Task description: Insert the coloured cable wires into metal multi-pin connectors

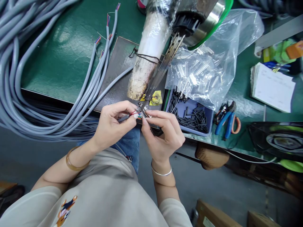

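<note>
Near the table's front edge, my left hand [116,123] pinches the end of a grey cable [123,118], from which thin red, white and green wires come out. Close beside it, my right hand [165,132] has its fingers closed on a small metal connector [143,114], and the wires meet the connector between the two hands. The tip of a soldering iron [147,99] comes down from above and ends right at the connector. Fingers partly hide the joint between wires and connector.
Coiled grey cables [14,78] fill the left. A white tube [149,47] stands over a dark board [118,60]. To the right are a blue tray [209,121] of black sleeves, a plastic bag [227,60], pliers [227,123] and a paper pad [272,86].
</note>
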`<state>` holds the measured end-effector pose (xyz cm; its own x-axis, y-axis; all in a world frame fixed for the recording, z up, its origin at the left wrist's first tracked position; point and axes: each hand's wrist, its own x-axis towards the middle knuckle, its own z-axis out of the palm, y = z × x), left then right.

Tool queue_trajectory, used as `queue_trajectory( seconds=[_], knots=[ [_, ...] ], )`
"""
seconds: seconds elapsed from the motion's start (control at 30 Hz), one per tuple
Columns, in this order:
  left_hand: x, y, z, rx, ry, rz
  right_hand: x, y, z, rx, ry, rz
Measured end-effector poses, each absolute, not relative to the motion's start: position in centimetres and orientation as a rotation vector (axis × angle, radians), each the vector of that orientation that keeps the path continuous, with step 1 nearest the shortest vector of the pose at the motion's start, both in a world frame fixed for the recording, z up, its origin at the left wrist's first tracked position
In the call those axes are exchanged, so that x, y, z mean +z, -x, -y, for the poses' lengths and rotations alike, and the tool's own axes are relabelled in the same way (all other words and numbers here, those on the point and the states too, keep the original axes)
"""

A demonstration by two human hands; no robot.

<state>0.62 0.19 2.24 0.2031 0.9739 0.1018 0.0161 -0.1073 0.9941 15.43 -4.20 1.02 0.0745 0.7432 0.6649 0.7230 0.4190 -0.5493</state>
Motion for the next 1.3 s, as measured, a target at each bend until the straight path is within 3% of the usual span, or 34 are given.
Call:
queue_trajectory(
  seconds=[0.8, 1.3],
  knots=[
    [2.31, -0.76, -0.33, 1.132, -1.337, -1.049, 0.88, -15.44, 3.92, 0.023, 1.29, 1.67],
    [2.13, -0.68, -0.19, 1.066, -1.203, -1.062, 0.53, -15.5, 4.55, -0.185, 1.249, 1.834]
  ],
)
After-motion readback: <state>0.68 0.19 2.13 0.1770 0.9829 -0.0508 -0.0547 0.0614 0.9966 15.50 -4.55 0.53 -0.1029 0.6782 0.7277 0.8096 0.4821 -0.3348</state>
